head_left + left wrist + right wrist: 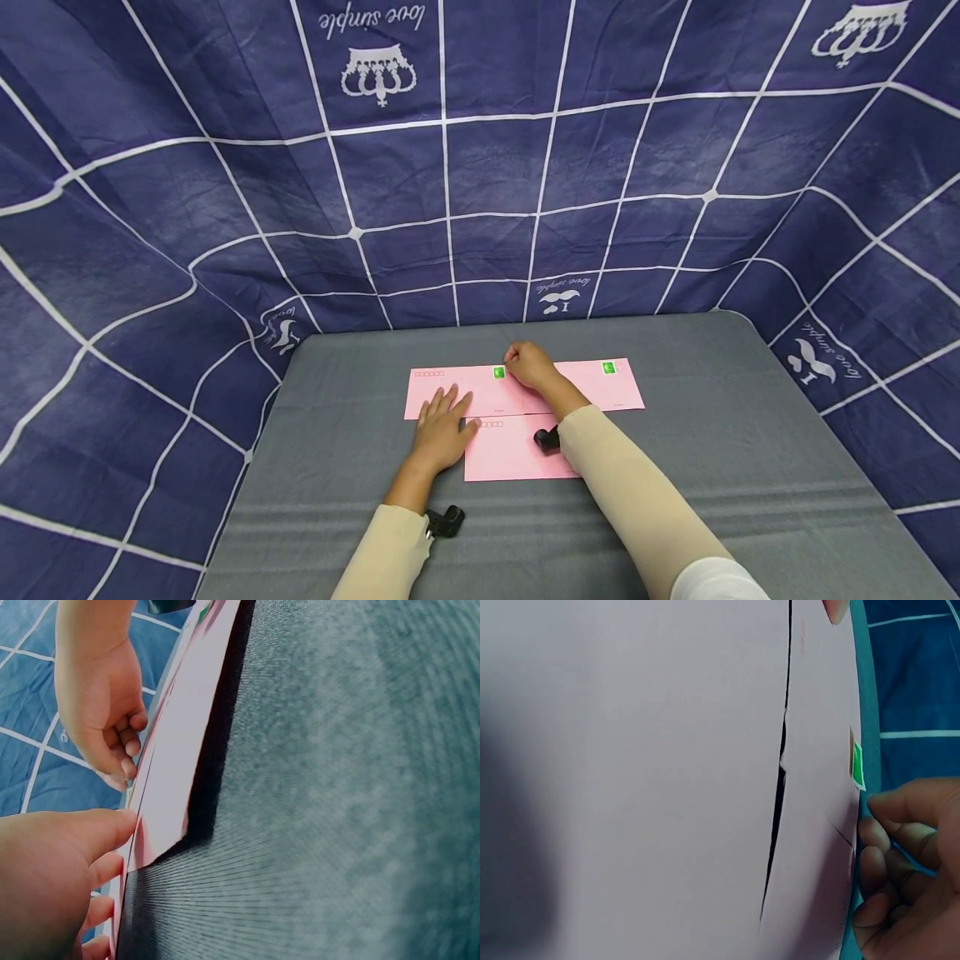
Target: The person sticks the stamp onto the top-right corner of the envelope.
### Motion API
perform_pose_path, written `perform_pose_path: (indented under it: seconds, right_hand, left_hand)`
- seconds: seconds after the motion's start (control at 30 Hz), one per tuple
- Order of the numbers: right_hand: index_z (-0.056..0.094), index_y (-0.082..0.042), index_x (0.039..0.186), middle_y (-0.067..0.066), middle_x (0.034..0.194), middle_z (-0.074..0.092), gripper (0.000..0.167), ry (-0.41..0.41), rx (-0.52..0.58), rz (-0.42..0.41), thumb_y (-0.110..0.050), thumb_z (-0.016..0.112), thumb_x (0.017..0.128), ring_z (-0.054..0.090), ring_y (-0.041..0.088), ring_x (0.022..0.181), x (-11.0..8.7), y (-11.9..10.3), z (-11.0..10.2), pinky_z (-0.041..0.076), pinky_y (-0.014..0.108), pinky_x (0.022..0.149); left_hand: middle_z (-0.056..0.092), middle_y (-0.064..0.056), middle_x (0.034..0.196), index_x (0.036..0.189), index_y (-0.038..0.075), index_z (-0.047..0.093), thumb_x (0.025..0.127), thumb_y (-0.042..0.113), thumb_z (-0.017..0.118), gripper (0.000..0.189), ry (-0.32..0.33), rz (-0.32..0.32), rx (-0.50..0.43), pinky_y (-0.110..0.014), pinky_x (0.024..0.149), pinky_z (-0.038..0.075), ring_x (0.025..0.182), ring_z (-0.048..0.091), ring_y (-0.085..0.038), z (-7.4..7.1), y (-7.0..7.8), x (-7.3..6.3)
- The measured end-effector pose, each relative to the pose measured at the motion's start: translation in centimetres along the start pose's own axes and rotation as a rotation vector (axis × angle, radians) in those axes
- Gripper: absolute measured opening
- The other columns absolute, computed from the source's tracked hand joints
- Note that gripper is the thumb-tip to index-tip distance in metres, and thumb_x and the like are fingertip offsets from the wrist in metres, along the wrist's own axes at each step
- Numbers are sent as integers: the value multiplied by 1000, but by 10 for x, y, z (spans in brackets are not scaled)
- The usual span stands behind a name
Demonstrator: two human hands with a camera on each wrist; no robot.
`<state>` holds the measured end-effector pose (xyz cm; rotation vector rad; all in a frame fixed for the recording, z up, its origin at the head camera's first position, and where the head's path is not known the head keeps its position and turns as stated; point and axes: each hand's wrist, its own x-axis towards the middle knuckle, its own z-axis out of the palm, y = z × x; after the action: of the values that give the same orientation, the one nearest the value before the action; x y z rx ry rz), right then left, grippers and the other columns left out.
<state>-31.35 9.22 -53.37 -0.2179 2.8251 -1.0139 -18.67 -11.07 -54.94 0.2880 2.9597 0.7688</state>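
Observation:
My left hand (438, 433) rests with fingers spread on the left pink envelope (491, 400), its thumb reaching the corner of the lower envelope (502, 457). A green stamp (498, 372) sits near the left envelope's top right corner. Just right of that stamp is my right hand (531, 365), its fingers curled at the envelope's top edge. In the right wrist view the thumb and fingertips lie close beside the stamp (859, 766), with nothing visible between them. The right pink envelope (600, 392), partly under the right forearm, bears another green stamp (608, 367).
A grey cloth covers the table (337, 467). Blue curtains (495, 167) with white lines hang behind it and at both sides. Black wrist cameras (447, 522) are strapped to both forearms; the right one overlaps the lower envelope in the head view.

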Motion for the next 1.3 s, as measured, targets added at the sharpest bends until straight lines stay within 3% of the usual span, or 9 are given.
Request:
perform_pose_path:
  seconds: [0.43,0.67,0.83,1.1,1.3]
  right_hand:
    - [71,-9,99,10,100,72,18,-12,77,-31,-12,53,100,64,26,97,-7,6,-6,50,41,93]
    - [70,-8,106,12,104,71,21,5,176,-29,-11,50,100,62,25,98,-16,9,-15,50,42,94]
    - [71,-7,109,11,102,70,22,27,228,-34,-12,52,100,62,21,93,-22,13,-21,51,38,89]
    - [71,-4,111,10,103,70,23,76,292,-63,-15,54,100,63,21,94,-31,16,-32,51,32,84]
    - [70,-2,114,15,108,71,23,95,330,-92,-15,54,101,63,21,94,-41,18,-41,51,29,80]
  left_hand:
    - [43,-16,158,143,15,59,100,38,56,48,36,-13,28,-64,119,23,150,31,-40,-5,5,7]
    - [56,-14,145,128,13,71,99,32,58,37,158,-52,-37,-61,111,31,140,42,-39,-4,8,15]
    - [63,-15,133,118,7,74,96,22,62,30,262,-43,-126,-59,109,31,133,46,-41,-1,4,21]
    - [67,-13,123,122,5,72,94,16,64,30,402,4,-245,-51,107,43,125,56,-38,-11,0,23]
    - [69,-11,123,122,8,73,95,16,63,29,435,25,-279,-48,105,48,122,59,-32,-21,2,19]
